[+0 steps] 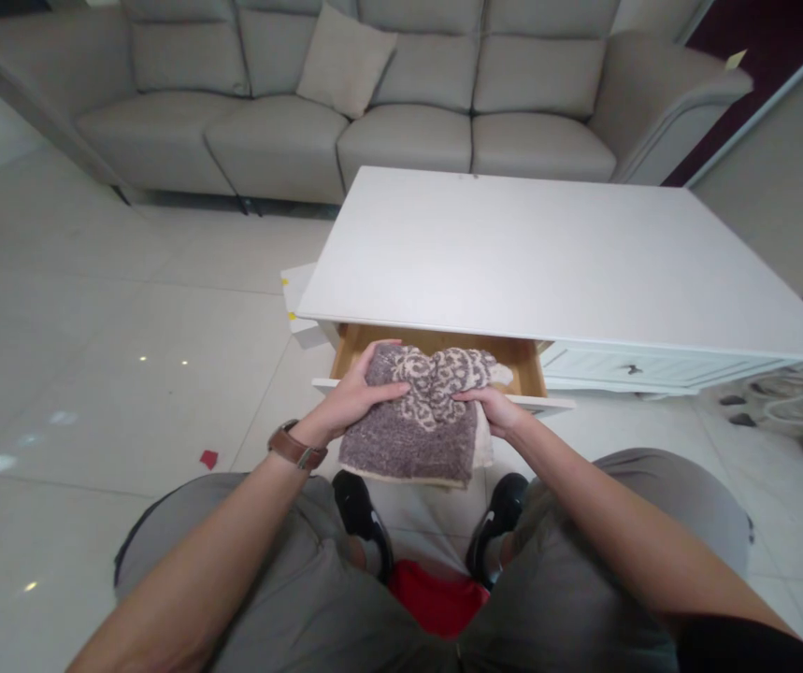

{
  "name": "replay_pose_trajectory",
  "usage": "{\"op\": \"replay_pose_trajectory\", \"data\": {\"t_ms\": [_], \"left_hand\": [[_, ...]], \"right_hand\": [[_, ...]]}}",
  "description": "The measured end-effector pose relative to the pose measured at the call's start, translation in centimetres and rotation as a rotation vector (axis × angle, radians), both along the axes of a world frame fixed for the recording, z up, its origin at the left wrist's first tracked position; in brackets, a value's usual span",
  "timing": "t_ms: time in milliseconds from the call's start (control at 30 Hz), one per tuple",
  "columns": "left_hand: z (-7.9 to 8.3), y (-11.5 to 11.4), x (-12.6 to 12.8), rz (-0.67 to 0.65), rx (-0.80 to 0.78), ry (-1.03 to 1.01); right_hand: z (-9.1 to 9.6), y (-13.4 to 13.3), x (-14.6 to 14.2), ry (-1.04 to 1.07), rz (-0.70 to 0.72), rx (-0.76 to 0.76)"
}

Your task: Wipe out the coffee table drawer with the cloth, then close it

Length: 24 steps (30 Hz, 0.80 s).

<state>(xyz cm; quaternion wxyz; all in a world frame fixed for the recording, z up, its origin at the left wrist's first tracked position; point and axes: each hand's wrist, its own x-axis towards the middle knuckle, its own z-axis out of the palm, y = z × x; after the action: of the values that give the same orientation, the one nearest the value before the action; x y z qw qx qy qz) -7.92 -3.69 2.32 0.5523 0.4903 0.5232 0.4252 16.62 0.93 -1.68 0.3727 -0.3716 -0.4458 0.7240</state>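
A folded grey-purple towel with a beige leopard-like pattern (419, 421) hangs over the front edge of an open wooden drawer (528, 366) in a white low table (548, 252). My left hand (355, 393) grips the towel's left side, thumb on top; a brown watch is on that wrist. My right hand (495, 411) holds the towel's right edge, fingers curled under it. The far half of the towel lies inside the drawer, the near half droops toward my knees.
A grey sofa (373, 103) with a cushion stands behind the table. I sit on a red stool (436, 598), black shoes on glossy white tiles. A second, closed drawer (653, 366) is to the right. Slippers lie at far right (794, 402).
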Motion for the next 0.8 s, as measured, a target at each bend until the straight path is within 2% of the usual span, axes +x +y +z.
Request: {"op": "replay_pose_trajectory", "data": {"t_ms": [100, 167, 233, 333, 433, 533, 633, 800], "left_hand": [[-1.1, 0.2, 0.9, 0.165, -0.038, -0.086], [-1.2, 0.4, 1.2, 0.271, -0.066, -0.142], [-0.9, 0.6, 1.3, 0.317, -0.078, -0.192], [0.0, 0.7, 1.0, 0.287, -0.078, -0.24], [0.9, 0.8, 0.5, 0.254, -0.043, -0.274], [1.5, 0.7, -0.1, 0.311, 0.036, -0.295], [1.6, 0.6, -0.4, 0.348, 0.044, -0.291], [1.1, 0.3, -0.2, 0.324, -0.005, -0.291]], "right_hand": [[-0.6, 0.2, -0.2, 0.026, 0.089, -0.13], [-0.9, 0.4, -0.4, 0.053, 0.071, -0.177], [-1.1, 0.5, -0.6, 0.052, 0.018, -0.16], [-1.6, 0.7, -0.7, -0.008, -0.05, -0.087], [-2.0, 1.0, -0.7, -0.008, -0.096, -0.089], [-2.0, 1.2, -0.7, 0.027, -0.073, -0.092], [-1.7, 1.2, -0.7, 0.016, -0.056, -0.03], [-2.0, 1.2, -0.5, 0.047, -0.152, 0.013]]}}
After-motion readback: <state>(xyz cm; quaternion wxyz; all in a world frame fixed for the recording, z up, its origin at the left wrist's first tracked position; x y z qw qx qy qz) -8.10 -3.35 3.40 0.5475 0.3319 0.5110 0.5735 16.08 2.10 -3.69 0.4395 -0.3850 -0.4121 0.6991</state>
